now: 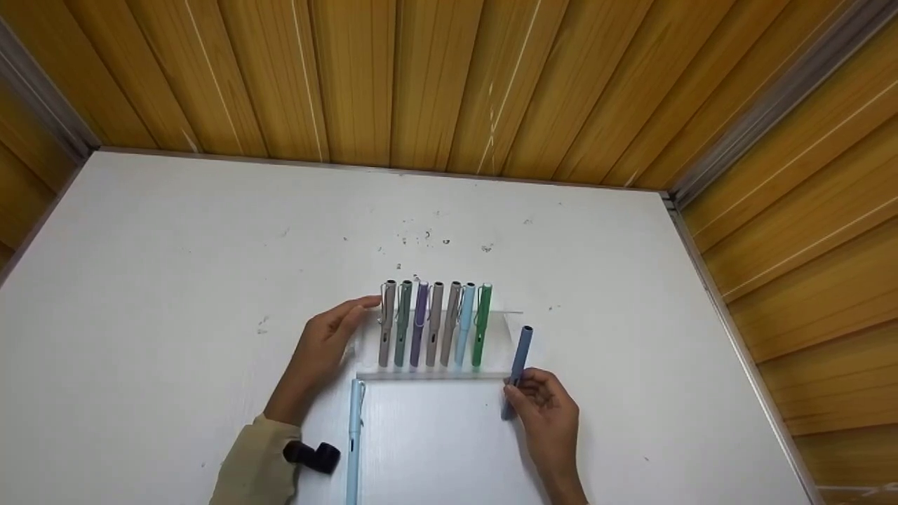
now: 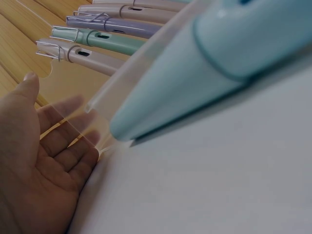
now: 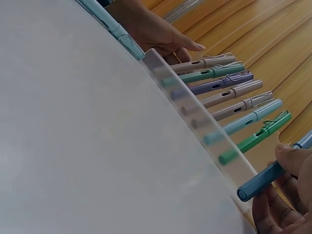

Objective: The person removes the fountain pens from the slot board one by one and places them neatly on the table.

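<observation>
My right hand [image 1: 551,407] pinches a blue pen [image 1: 522,354] between thumb and fingers, at the right end of a clear plastic pen stand [image 1: 435,376]. Several capped pens lean side by side in the stand, from a grey-brown pen [image 1: 384,344] at the left through a purple pen [image 1: 419,315] and a light blue pen [image 1: 465,322] to a green pen [image 1: 482,322]. At the stand's left side is my left hand [image 1: 326,344], its fingers extended. In the left wrist view, some of those fingers [image 2: 61,131] show through the clear plastic.
Another light blue pen [image 1: 354,435] lies lengthwise below the stand's left corner. A black device [image 1: 312,457] is at the left sleeve [image 1: 256,463]. The white table [image 1: 631,315] has dark marks behind the stand, and wood-patterned walls [image 1: 421,84] border it.
</observation>
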Available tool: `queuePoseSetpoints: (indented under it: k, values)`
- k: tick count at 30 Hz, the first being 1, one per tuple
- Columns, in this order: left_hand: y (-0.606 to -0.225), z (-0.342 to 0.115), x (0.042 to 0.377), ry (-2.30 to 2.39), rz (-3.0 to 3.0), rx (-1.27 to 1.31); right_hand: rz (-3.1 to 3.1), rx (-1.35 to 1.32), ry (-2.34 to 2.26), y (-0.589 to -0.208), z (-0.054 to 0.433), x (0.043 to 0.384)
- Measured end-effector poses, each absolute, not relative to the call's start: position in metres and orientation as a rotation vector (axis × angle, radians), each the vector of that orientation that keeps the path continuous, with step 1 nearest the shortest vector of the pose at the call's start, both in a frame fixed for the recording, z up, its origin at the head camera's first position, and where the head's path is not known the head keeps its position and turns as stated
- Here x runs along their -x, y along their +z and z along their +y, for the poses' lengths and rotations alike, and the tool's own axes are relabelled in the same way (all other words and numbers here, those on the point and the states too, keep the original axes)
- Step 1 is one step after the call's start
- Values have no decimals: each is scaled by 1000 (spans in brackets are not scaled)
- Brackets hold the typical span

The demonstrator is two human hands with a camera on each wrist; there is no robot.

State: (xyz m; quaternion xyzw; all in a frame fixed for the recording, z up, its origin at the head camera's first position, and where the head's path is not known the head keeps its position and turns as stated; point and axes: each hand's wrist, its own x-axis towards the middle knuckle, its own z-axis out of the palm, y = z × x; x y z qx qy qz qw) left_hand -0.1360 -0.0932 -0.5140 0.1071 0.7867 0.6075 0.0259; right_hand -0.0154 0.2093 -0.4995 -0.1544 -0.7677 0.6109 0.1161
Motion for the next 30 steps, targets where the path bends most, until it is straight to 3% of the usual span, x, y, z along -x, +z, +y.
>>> queuePoseSetpoints:
  k: [30]
  values:
    - [-513, -93, 136, 1900, 2406, -334, -2340, 406, 1932, -501, 196, 9]
